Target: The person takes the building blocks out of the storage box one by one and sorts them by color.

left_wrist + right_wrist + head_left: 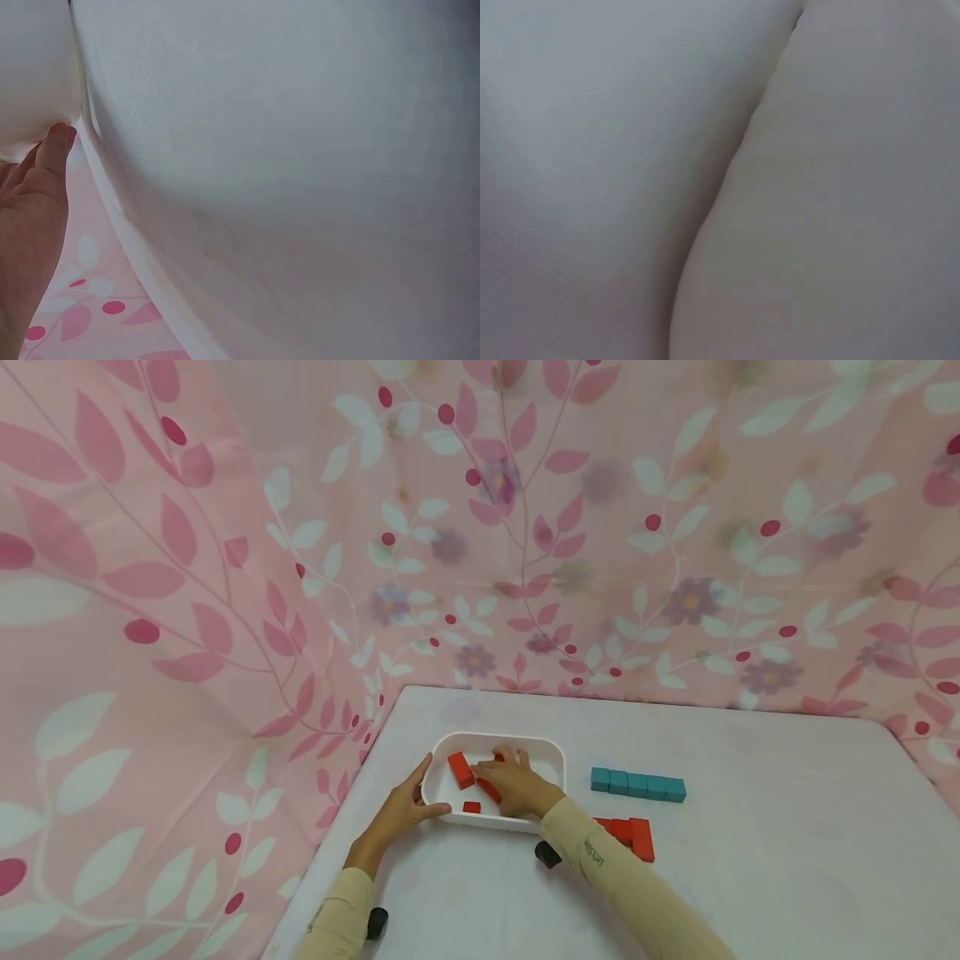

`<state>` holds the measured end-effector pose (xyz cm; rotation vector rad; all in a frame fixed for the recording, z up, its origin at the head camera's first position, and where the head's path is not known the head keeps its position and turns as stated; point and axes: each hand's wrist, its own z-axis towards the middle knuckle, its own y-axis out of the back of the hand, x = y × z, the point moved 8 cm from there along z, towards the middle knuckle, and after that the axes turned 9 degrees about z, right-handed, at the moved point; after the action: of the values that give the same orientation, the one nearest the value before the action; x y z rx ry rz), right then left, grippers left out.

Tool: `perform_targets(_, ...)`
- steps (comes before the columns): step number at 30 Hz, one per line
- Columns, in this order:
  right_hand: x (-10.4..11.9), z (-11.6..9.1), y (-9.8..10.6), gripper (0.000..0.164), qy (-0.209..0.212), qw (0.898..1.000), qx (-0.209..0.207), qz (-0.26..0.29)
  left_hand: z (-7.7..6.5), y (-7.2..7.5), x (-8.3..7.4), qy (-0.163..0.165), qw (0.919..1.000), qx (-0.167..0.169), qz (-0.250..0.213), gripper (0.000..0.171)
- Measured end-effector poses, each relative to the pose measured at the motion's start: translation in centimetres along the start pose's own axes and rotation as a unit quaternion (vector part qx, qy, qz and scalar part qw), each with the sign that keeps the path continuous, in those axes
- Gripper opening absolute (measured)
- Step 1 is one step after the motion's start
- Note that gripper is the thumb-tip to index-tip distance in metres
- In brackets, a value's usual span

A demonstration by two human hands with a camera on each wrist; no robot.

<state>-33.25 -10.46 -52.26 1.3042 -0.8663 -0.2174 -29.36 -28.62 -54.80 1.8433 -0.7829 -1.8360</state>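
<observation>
A white tray with rounded corners stands on the table in the head view. My left hand holds its left end, thumb at the front rim and fingers along the outer side. In the left wrist view, the fingers touch the tray's pale wall. My right hand reaches inside, its bent fingers around a mostly hidden red block. Another red block lies partly under that hand. Left of it sit a longer red block and a small red one.
Right of the tray, several teal blocks form a row. Red blocks stand in a group nearer me, partly covered by my right sleeve. Pink floral cloth hangs behind the table. The right wrist view shows only pale surfaces.
</observation>
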Motion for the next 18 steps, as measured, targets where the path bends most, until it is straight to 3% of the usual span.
perform_targets(7, -0.3, -0.1, 0.6, 0.049, 0.036, 0.998, -0.044, -0.014, -0.1, -0.1, -0.1, 0.0, 1.0, -0.003, -0.005, 0.105)
perform_targets(18, -0.7, -1.8, 2.0, 0.055, 0.074, 0.986, -0.091, 0.119, 0.0, 0.0, 0.1, -0.004, 1.0, -0.006, -0.002, 0.105)
